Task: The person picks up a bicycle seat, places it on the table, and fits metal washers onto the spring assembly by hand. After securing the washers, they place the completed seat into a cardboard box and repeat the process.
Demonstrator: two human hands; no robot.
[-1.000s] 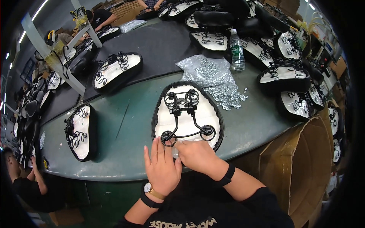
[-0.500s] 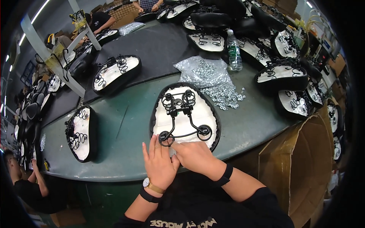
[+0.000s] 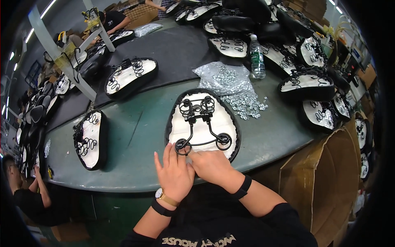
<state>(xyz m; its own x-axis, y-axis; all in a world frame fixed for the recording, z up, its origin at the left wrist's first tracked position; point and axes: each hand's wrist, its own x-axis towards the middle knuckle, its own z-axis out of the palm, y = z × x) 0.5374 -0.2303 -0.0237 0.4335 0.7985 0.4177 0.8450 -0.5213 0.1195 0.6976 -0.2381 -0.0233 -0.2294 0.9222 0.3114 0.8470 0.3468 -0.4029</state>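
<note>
Left grip [image 3: 176, 176] flat-fingered on saddle's [image 3: 201, 131] near edge, right grip [image 3: 212, 166] curled beside.

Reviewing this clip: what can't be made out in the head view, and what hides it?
All in the head view:
Right hand: fingertips and anything pinched there, hidden behind the hand itself.
Saddle: near end, partly covered by that hand and the left hand.
Small metal pieces: too small to count.
Far co-worker: head, cut off by the upper edge.
</note>
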